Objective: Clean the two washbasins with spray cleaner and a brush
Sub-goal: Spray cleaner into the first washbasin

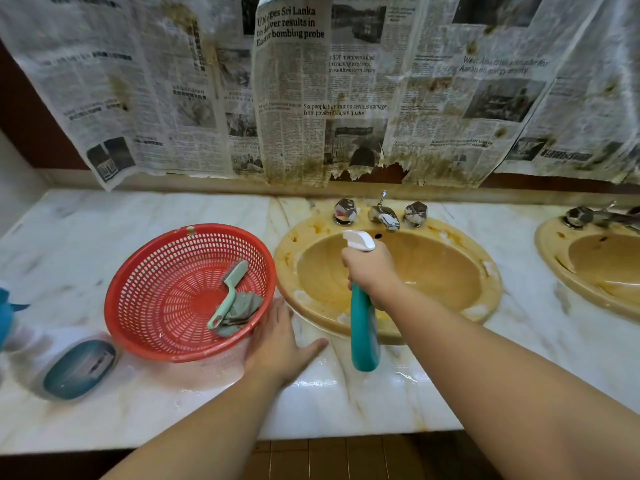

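Right hand: grip wrapped round neck of teal spray bottle, white nozzle at top aimed into left basin, bottle body hanging down over near rim. Left hand: flat on marble tabletop, fingers straight and spread, holding nothing, fingertips against outer wall of red basket. Basket just left of left basin, tilted toward the camera; inside: pale green brush, bristle end up, handle end down, lying over crumpled grey cloth. Left basin: yellow, brown stains on rim, patches of white foam along near and right rim. Chrome tap with two faceted knobs behind it. Right basin: same yellow, partly cut by frame edge, own tap at back. Teal oval container on tabletop near left of basket. Stained, torn newspaper covering wall above tabletop. Blurred blue item at far left edge, cannot tell what.
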The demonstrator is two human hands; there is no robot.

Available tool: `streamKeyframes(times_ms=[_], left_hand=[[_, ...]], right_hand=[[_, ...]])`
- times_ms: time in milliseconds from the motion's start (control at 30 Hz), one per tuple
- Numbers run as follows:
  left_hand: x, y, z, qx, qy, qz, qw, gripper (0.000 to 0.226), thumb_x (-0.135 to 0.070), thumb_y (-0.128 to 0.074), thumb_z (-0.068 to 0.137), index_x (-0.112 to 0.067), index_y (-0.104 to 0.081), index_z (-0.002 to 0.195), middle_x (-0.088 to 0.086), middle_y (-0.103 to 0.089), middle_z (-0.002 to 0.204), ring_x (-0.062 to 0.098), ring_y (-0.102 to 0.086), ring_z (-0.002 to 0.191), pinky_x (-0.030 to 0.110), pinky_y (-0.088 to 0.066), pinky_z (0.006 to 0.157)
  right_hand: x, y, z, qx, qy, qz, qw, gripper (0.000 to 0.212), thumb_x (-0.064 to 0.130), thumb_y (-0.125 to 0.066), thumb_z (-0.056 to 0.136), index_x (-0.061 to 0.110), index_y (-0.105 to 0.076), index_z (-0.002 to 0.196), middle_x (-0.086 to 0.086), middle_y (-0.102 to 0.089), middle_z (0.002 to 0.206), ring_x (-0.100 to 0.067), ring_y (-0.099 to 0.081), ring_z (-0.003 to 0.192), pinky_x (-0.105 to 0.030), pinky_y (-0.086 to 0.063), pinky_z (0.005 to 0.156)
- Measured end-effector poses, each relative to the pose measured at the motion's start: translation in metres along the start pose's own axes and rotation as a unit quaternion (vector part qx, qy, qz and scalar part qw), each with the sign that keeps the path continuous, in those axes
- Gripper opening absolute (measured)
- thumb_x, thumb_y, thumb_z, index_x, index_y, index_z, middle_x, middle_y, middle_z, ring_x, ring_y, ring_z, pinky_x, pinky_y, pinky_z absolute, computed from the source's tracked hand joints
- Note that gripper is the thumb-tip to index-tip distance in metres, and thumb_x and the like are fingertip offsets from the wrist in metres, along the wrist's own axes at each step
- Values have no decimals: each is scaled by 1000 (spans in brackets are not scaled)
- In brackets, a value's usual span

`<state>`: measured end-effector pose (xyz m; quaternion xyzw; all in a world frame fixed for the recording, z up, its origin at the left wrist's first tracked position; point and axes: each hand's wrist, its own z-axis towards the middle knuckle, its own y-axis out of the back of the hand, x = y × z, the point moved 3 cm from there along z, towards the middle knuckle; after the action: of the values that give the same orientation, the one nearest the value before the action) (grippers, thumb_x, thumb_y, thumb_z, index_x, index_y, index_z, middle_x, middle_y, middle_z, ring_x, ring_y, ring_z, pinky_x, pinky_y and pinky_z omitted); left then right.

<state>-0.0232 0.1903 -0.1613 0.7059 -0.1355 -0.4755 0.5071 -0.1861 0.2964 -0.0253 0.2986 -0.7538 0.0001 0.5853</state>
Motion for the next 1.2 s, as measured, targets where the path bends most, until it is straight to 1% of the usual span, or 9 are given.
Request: streamKeyframes(times_ms=[133, 267, 367, 500, 633, 733, 867, 1067, 1200], left_hand=[[0, 0, 0, 5, 4, 0, 1000, 112, -88, -57, 64, -29, -18, 151, -9, -23, 157, 16, -26, 148, 41, -31, 120], [0, 0, 0, 5, -1, 1, 1000, 108, -89, -56, 64, -29, -23, 148, -10, -23, 155, 16, -28, 146, 40, -33, 119], [0, 0, 0, 4, -3, 6, 1000, 107, -88, -56, 65, -28, -24, 147, -11, -22, 154, 14, -27, 146, 39, -32, 119], [-1, 1, 0, 6, -4, 7, 1000, 106, -89, -55, 65, -28, -23, 147, -12, -20, 153, 14, -25, 146, 40, -31, 120], [-1, 0, 0, 1, -4, 13, 1000, 103, -88, -55, 66, -27, -31, 144, -12, -22, 153, 13, -24, 146, 38, -31, 120], [-2, 1, 0, -7, -6, 12, 1000, 99, -87, -56, 66, -27, -33, 142, -12, -24, 152, 13, -26, 145, 37, -31, 119], [-2, 0, 0, -4, -3, 12, 1000, 99, -88, -56, 66, -28, -33, 141, -12, -23, 153, 13, -25, 146, 39, -32, 119], [-3, 0, 0, -3, -1, 11, 1000, 99, -88, -57, 65, -29, -31, 141, -14, -23, 150, 12, -26, 144, 38, -33, 118], [-2, -1, 0, -4, -2, 10, 1000, 101, -87, -57, 65, -27, -30, 142, -13, -24, 149, 13, -28, 143, 39, -34, 117]], right_hand=[[-7, 15, 6, -5, -19, 17, 1000, 6, 12, -55, 78, 12, -58, 83, -13, -52, 70, -26, -52, 57, -32, -47, 56], [-25, 34, 6, 8, -45, 18, 999, 14, 9, -57, 79, 9, -61, 93, -11, -54, 70, -25, -52, 60, -34, -48, 56], [-43, 53, 6, 24, -64, -34, 997, 11, 10, -58, 76, 9, -61, 86, -9, -54, 63, -24, -51, 56, -34, -47, 57], [-65, 68, 0, 59, -106, -81, 989, 10, 13, -59, 76, 8, -59, 84, -11, -55, 70, -22, -49, 56, -30, -45, 53], [-78, 82, 4, 13, -114, -84, 990, 10, 15, -57, 78, 6, -58, 84, -12, -55, 72, -23, -52, 56, -32, -47, 54], [-80, 97, 11, -37, -114, -78, 990, 16, 14, -57, 81, 6, -61, 93, -12, -59, 74, -24, -56, 59, -33, -51, 57], [-76, 118, 14, -78, -129, -68, 986, 24, 21, -57, 71, 8, -60, 91, -12, -59, 76, -26, -56, 61, -34, -51, 62], [-76, 150, 16, -183, -99, -67, 976, 10, 16, -54, 80, 9, -60, 85, -11, -61, 75, -30, -61, 63, -38, -52, 64], [-89, 176, 12, -213, -157, -100, 959, 23, 20, -53, 77, 4, -59, 92, -16, -63, 88, -35, -66, 80, -37, -54, 67]])
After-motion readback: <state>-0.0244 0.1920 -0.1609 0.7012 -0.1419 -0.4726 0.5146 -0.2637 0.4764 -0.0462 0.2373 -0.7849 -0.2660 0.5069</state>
